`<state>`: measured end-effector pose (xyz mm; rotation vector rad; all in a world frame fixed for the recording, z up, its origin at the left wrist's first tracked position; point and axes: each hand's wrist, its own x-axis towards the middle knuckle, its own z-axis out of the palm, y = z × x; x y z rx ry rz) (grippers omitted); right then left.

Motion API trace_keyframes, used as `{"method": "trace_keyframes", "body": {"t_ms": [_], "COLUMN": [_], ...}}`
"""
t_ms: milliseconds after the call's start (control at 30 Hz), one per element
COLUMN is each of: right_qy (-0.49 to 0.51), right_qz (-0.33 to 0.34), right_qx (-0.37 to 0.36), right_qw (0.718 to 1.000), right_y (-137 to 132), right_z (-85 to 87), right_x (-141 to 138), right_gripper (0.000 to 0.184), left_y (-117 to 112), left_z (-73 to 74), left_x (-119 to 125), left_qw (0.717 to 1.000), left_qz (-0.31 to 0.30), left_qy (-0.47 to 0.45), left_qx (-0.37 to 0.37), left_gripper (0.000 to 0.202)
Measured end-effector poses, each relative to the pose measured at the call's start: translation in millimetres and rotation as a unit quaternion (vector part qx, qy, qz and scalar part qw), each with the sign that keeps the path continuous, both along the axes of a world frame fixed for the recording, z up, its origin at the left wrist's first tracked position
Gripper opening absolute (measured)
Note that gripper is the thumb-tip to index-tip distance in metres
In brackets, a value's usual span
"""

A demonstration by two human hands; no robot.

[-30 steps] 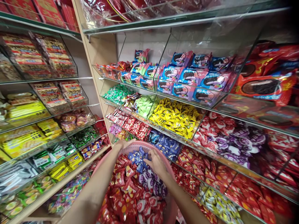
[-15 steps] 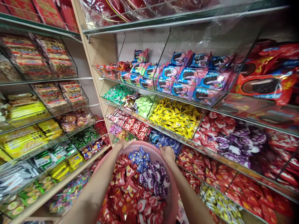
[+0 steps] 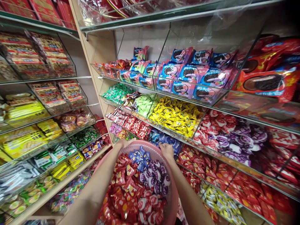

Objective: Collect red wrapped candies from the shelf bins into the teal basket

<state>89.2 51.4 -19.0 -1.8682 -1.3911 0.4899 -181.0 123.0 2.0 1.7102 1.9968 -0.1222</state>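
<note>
Both my hands hold a round pink plastic basket (image 3: pixel 172 193) by its far rim. My left hand (image 3: pixel 122 144) is closed over the rim at the far left, and my right hand (image 3: pixel 167 151) grips it at the far right. Inside the basket lie red-wrapped candies (image 3: pixel 124 190), a small group of blue-wrapped candies (image 3: pixel 140 158), purple-and-white wrapped candies (image 3: pixel 156 178) and red-and-white ones (image 3: pixel 150 206). Just beyond my right hand is a shelf bin of dark blue wrapped candies (image 3: pixel 161 137). The basket's near side is partly cut off by the frame.
Tiered glass-fronted shelves rise ahead, with yellow candies (image 3: pixel 175 115), blue-and-pink cookie packs (image 3: pixel 189 73) and orange cookie packs (image 3: pixel 269 81). Red candies (image 3: pixel 211 168) fill bins low on the right. A wooden upright (image 3: pixel 90 56) divides these from the left shelves, which hold yellow packs (image 3: pixel 23 137).
Both hands stay on the basket's rim. The view shifts very slightly, the shelves appearing a little higher; the basket's contents look the same.
</note>
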Motion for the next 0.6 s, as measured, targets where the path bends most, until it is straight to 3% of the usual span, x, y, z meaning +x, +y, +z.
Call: {"method": "trace_keyframes", "body": {"t_ms": [200,300,433,600], "right_qy": [0.018,-0.021,-0.162,-0.218], "right_qz": [0.083,0.148,0.219,0.233], "right_qx": [0.085,0.107,0.096,0.064], "right_qw": [0.993,0.983,0.957,0.946], "right_y": [-21,-37,-50,-52], "right_z": [18.7,23.5,19.2,10.3], "right_x": [-14,-27,-39,-42], "right_gripper": [0.034,0.031,0.027,0.02], "left_y": [1,-1,-3,-2], "left_z": [-0.9,0.9,3.4,3.9], "left_x": [0,1,3,3], "left_qw": [1.0,1.0,1.0,1.0], "left_qz": [0.005,0.012,0.018,0.011], "left_qy": [-0.002,0.0,0.0,0.0], "left_qx": [0.005,0.009,0.008,0.003], "left_gripper": [0.109,0.112,0.109,0.106]}}
